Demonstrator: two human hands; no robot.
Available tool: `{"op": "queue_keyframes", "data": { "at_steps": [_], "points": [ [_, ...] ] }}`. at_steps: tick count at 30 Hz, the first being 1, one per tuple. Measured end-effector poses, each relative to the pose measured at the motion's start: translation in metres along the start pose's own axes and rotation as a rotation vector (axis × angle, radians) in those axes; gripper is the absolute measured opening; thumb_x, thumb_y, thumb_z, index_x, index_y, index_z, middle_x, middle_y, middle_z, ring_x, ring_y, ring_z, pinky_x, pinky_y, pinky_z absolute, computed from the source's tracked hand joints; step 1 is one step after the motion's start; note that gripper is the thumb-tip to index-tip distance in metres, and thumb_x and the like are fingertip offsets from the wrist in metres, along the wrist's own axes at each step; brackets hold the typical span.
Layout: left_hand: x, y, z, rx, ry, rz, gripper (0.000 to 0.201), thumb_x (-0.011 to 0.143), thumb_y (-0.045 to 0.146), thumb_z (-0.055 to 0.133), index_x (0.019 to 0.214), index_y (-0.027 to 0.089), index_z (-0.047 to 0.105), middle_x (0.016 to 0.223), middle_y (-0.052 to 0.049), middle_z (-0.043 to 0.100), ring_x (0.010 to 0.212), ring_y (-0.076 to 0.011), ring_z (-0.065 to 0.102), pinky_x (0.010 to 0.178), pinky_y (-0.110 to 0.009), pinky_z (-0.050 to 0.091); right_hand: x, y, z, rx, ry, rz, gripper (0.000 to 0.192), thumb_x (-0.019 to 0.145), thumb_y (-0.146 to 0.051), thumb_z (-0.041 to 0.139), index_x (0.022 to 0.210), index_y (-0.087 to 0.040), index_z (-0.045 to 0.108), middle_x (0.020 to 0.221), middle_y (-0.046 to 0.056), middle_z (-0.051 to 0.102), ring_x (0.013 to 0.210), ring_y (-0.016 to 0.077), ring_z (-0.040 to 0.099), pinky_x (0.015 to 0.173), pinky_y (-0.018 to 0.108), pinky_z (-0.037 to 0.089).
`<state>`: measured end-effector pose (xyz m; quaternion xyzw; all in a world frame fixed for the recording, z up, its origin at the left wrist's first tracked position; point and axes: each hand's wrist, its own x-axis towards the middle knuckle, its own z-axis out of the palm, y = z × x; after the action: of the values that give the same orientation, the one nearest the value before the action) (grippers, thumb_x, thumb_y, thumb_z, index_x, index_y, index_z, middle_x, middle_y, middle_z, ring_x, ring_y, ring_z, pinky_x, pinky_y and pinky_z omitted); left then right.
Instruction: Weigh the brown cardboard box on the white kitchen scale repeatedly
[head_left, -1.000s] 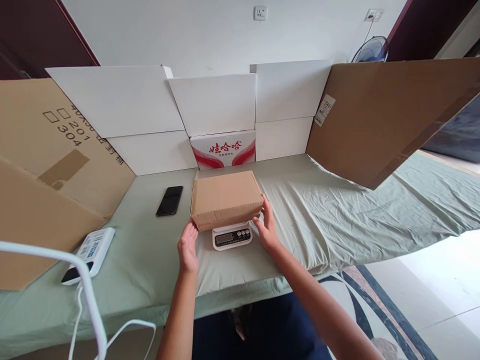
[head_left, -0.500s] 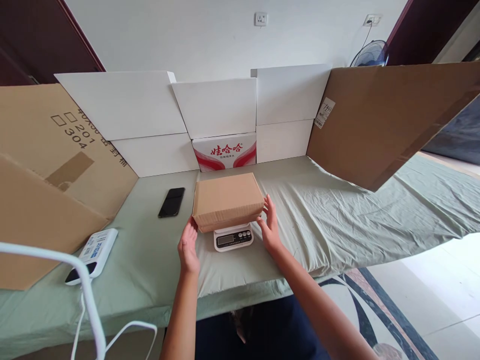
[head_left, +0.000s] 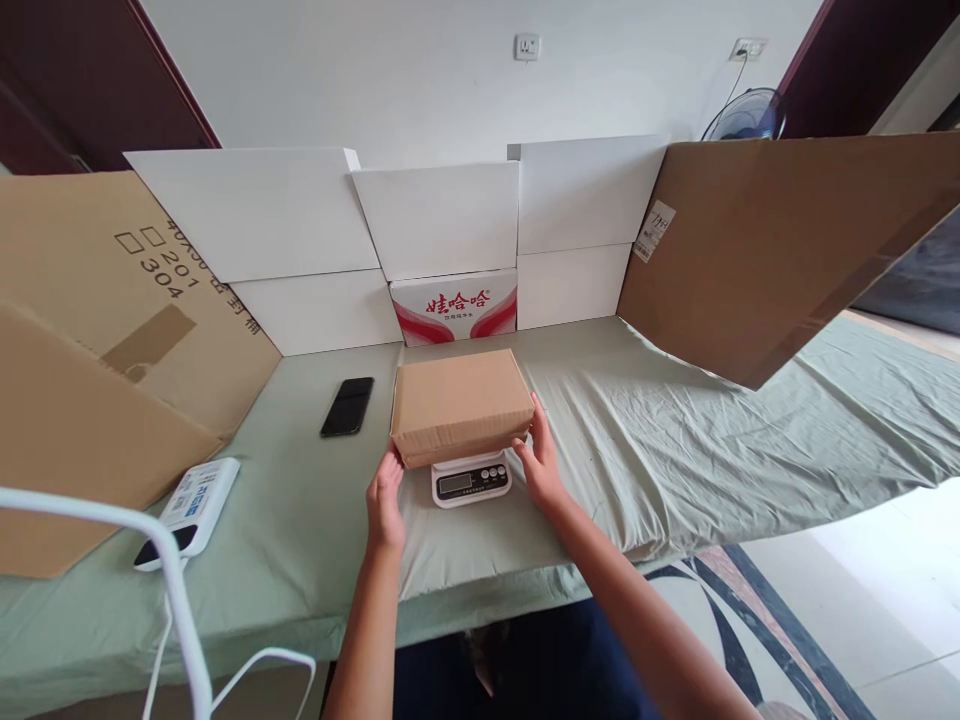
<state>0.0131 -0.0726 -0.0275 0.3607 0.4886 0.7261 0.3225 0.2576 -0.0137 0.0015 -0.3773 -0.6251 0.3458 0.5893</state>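
Note:
A closed brown cardboard box (head_left: 463, 403) sits over a small white digital scale (head_left: 472, 482), whose display and buttons stick out at the front. My left hand (head_left: 386, 500) is at the box's front left corner, its fingertips against the side and partly hidden by the box. On the other side my right hand (head_left: 541, 462) grips the front right corner, thumb on the front face and fingers along the right side. No digits can be made out on the scale's display.
A black phone (head_left: 347, 407) lies to the left on the green cloth (head_left: 300, 530). Further left are a white device (head_left: 191, 510) and a white curved tube (head_left: 176, 590). White cartons (head_left: 442, 220) and large brown cardboard panels (head_left: 765, 240) wall in the back and sides.
My right hand has closed in on the box's right side, and my left hand stays at its left corner. The whole view has shifted slightly; the box remains over the scale.

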Motion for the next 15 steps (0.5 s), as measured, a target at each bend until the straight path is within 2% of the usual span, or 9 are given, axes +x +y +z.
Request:
{"op": "queue_keyframes", "data": {
  "at_steps": [5, 9, 12, 15],
  "points": [
    [-0.002, -0.003, -0.002, 0.001, 0.006, 0.005, 0.082, 0.079, 0.078, 0.054, 0.134, 0.018, 0.067, 0.143, -0.02, 0.06, 0.14, -0.0378, 0.05, 0.117, -0.054, 0.036, -0.001, 0.001, 0.001, 0.028, -0.027, 0.003, 0.073, 0.095, -0.057, 0.054, 0.159, -0.037, 0.025, 0.167, 0.004, 0.03, 0.156, 0.0287, 0.028, 0.126, 0.054, 0.03],
    [0.007, 0.009, 0.0, 0.0, 0.0, 0.062, 0.077, 0.081, 0.074, 0.056, 0.133, 0.019, 0.067, 0.139, -0.019, 0.063, 0.139, -0.0369, 0.051, 0.117, -0.053, 0.037, 0.012, -0.006, -0.001, 0.053, -0.05, -0.034, 0.075, 0.095, -0.055, 0.056, 0.16, -0.037, 0.024, 0.169, 0.003, 0.027, 0.156, 0.0295, 0.029, 0.124, 0.054, 0.034],
    [0.034, 0.028, 0.009, -0.013, -0.046, 0.136, 0.075, 0.082, 0.072, 0.057, 0.132, 0.017, 0.067, 0.138, -0.018, 0.064, 0.137, -0.0359, 0.054, 0.117, -0.05, 0.038, 0.04, -0.015, -0.002, 0.095, -0.062, -0.104, 0.076, 0.095, -0.054, 0.057, 0.16, -0.035, 0.022, 0.168, 0.006, 0.029, 0.151, 0.0308, 0.038, 0.121, 0.052, 0.038],
    [0.074, 0.039, 0.026, -0.03, -0.075, 0.193, 0.075, 0.08, 0.073, 0.059, 0.128, 0.016, 0.069, 0.135, -0.019, 0.066, 0.133, -0.0355, 0.057, 0.114, -0.05, 0.041, 0.077, -0.014, 0.006, 0.176, -0.053, -0.179, 0.081, 0.094, -0.055, 0.057, 0.161, -0.034, 0.016, 0.166, 0.008, 0.032, 0.147, 0.0304, 0.044, 0.118, 0.05, 0.042]
  ]
}}
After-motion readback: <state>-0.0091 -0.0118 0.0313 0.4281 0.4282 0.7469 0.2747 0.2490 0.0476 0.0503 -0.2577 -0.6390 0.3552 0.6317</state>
